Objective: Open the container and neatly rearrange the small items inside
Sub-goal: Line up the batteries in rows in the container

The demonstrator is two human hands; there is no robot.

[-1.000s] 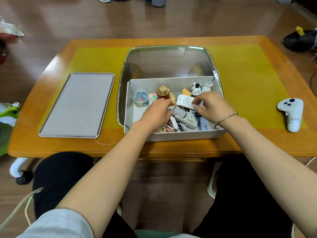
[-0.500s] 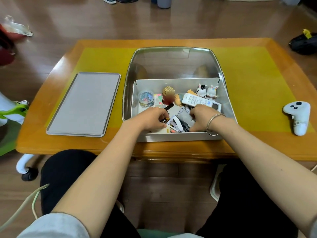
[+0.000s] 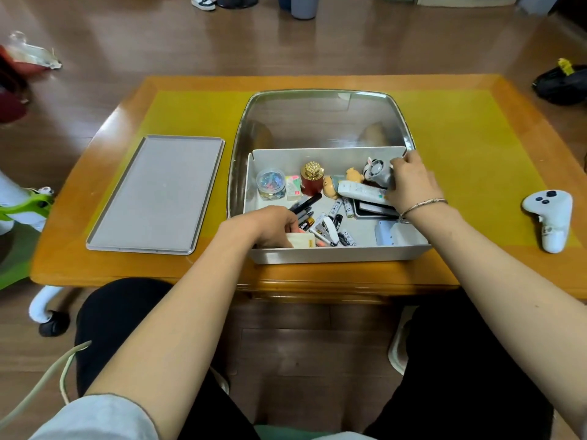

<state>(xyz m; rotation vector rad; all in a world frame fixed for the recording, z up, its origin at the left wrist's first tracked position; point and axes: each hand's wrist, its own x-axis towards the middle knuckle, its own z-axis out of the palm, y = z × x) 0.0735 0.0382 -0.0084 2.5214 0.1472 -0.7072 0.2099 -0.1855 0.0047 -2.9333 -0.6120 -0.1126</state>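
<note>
Box (image 3: 333, 254) sits open at frame centre. Right hand (image 3: 409, 182) grips the little grey fan (image 3: 378, 171) at the back right; left hand (image 3: 273, 225) closes on the pens (image 3: 306, 203) (can't see how many). I'd line those up along one wall.

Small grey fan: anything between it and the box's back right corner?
Nothing visible. The right hand holds the small grey fan at the back right of the white box; only the white remote lies nearer, in front.

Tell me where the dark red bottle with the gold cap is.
In the head view, the dark red bottle with the gold cap stands upright near the back wall of the white open box, left of centre, between a pale eraser block and a small tan figurine.
</note>
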